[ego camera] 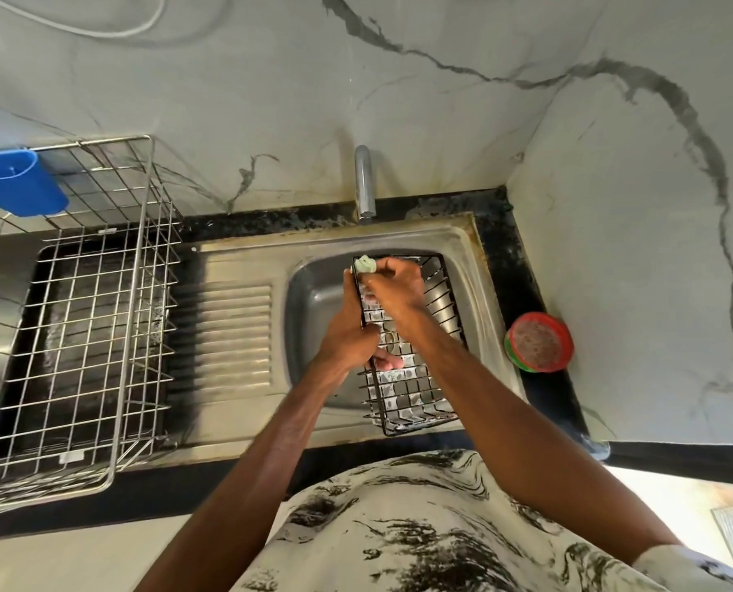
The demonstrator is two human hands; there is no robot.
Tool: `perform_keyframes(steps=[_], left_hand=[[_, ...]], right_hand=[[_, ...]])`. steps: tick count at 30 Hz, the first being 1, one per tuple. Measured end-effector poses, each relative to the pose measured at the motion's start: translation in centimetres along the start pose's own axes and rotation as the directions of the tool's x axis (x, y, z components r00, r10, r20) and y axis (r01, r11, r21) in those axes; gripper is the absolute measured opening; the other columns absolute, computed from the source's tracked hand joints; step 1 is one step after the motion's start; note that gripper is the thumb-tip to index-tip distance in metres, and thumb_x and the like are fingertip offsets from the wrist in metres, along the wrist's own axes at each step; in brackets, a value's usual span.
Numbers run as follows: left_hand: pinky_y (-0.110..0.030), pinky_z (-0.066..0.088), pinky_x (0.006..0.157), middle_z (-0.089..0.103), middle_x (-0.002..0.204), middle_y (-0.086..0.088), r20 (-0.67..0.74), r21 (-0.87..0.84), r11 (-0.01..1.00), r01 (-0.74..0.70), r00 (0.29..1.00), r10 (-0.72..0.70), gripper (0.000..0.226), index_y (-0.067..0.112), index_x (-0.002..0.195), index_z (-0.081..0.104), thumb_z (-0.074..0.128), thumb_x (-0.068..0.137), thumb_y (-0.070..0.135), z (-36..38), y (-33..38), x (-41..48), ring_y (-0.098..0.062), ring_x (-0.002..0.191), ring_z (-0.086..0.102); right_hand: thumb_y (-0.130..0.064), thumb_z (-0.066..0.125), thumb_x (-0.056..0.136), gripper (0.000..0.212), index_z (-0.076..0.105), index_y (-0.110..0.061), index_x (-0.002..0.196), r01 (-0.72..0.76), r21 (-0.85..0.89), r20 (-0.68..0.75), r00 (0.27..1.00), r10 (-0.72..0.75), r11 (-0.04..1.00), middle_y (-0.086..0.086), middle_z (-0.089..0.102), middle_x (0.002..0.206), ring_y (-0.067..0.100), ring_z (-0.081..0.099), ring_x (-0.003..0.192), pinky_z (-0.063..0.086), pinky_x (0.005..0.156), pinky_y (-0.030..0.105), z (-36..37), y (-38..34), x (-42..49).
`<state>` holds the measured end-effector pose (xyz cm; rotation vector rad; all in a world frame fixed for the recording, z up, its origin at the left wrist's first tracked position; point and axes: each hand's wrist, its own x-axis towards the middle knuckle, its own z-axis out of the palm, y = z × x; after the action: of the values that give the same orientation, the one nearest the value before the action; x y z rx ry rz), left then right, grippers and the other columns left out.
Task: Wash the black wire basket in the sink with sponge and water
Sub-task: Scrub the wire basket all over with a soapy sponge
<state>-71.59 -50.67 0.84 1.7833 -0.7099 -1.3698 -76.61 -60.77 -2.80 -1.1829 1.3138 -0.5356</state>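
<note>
My left hand (350,335) grips black wire basket (412,390) by left rim; right hand (399,288) pinches sponge (365,264) at far corner; basket likely light, stiff, slippery wet; rim safest hold.

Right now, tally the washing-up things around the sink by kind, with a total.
Wire baskets: 2 (black wire basket, steel dish rack)
Sponges: 1 (green sponge)
Plastic containers: 2 (blue holder, red tub)
Total: 5
</note>
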Motion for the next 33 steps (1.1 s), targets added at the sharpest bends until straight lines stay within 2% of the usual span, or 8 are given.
perform_keyframes(steps=[7, 10, 12, 15, 17, 21, 25, 33], left_hand=[[-0.049, 0.064, 0.058, 0.011, 0.171, -0.018, 0.004, 0.040, 0.999, -0.008, 1.000, 0.007, 0.101, 0.047, 0.161, 0.000, 0.042, 0.095, -0.017, 0.3, 0.3, 1.1, -0.036, 0.069, 0.078], [-0.044, 0.064, 0.055, 0.024, 0.167, -0.021, -0.001, 0.007, 1.000, -0.030, 1.000, 0.030, 0.096, 0.042, 0.161, 0.008, 0.042, 0.094, -0.019, -0.2, 0.1, 1.0, -0.037, 0.070, 0.078], [-0.047, 0.064, 0.057, 0.037, 0.161, -0.019, -0.022, -0.021, 0.999, -0.034, 0.999, 0.034, 0.089, 0.039, 0.158, 0.014, 0.045, 0.096, -0.016, -1.0, 0.0, 0.8, -0.038, 0.071, 0.078], [-0.049, 0.065, 0.064, 0.040, 0.160, -0.023, -0.045, -0.103, 0.995, -0.002, 0.999, -0.003, 0.079, 0.037, 0.157, 0.016, 0.043, 0.101, -0.011, -2.6, -0.4, 1.0, -0.038, 0.075, 0.078], [-0.048, 0.065, 0.066, 0.036, 0.160, -0.028, -0.045, -0.165, 0.986, 0.011, 0.999, -0.019, 0.076, 0.033, 0.160, 0.013, 0.043, 0.103, -0.009, -3.4, -0.5, 1.1, -0.041, 0.077, 0.078], [-0.050, 0.065, 0.069, 0.058, 0.136, -0.029, -0.072, -0.176, 0.984, -0.001, 0.997, -0.012, 0.069, 0.023, 0.161, 0.012, 0.039, 0.105, -0.008, -3.6, -0.4, 1.0, -0.043, 0.079, 0.077], [-0.045, 0.066, 0.069, 0.069, 0.098, -0.037, -0.066, -0.196, 0.980, 0.014, 0.997, -0.027, 0.069, 0.019, 0.163, 0.002, 0.035, 0.107, -0.005, -3.5, -0.6, 0.8, -0.043, 0.080, 0.077], [-0.043, 0.065, 0.069, 0.059, 0.139, -0.024, 0.056, -0.314, 0.927, 0.203, 0.979, -0.196, 0.058, 0.009, 0.149, 0.033, 0.059, 0.098, 0.004, -5.7, -0.9, 1.6, -0.044, 0.092, 0.076]], right_hand=[[0.005, 0.074, 0.084, 0.024, 0.071, 0.003, 0.107, -0.027, 0.251, -0.138, 0.988, 0.063, 0.968, 0.016, 0.076, 0.094, 0.016, 0.072, 0.065, 0.062, 0.062, 0.025, -0.9, -0.8, -0.7], [-0.001, 0.072, 0.089, 0.028, 0.067, -0.005, 0.116, -0.002, 0.059, 0.024, 1.000, 0.001, 0.998, 0.010, 0.076, 0.100, 0.020, 0.077, 0.081, 0.064, 0.074, 0.037, -2.8, -0.7, -1.2], [-0.006, 0.071, 0.091, 0.026, 0.068, -0.010, 0.116, 0.189, -0.159, 0.005, 0.982, -0.190, 0.969, 0.005, 0.076, 0.101, 0.017, 0.076, 0.083, 0.064, 0.071, 0.038, -4.9, -0.1, -1.4], [-0.012, 0.072, 0.090, 0.023, 0.073, -0.009, 0.113, 0.406, -0.482, -0.119, 0.848, -0.516, 0.777, 0.004, 0.076, 0.101, 0.007, 0.068, 0.074, 0.051, 0.060, 0.007, -8.0, 0.6, -1.7], [-0.010, 0.076, 0.087, 0.028, 0.073, -0.004, 0.115, 0.384, -0.610, -0.120, 0.820, -0.560, 0.694, 0.008, 0.071, 0.101, 0.011, 0.062, 0.082, 0.041, 0.069, 0.000, -9.6, 1.1, -1.5], [-0.017, 0.076, 0.089, 0.037, 0.069, -0.008, 0.124, 0.341, -0.551, 0.038, 0.922, -0.385, 0.762, 0.007, 0.065, 0.117, 0.013, 0.063, 0.094, 0.048, 0.076, 0.008, -10.1, 1.6, -0.3], [-0.012, 0.072, 0.091, 0.028, 0.071, -0.004, 0.117, 0.452, -0.539, 0.107, 0.873, -0.475, 0.711, 0.013, 0.074, 0.109, 0.021, 0.073, 0.078, 0.063, 0.065, 0.034, -8.7, 1.9, -0.3], [0.001, 0.067, 0.091, 0.026, 0.073, -0.005, 0.116, 0.534, -0.568, 0.091, 0.797, -0.597, 0.626, 0.009, 0.075, 0.108, 0.019, 0.073, 0.090, 0.049, 0.073, 0.007, -8.8, -0.2, -1.2]])
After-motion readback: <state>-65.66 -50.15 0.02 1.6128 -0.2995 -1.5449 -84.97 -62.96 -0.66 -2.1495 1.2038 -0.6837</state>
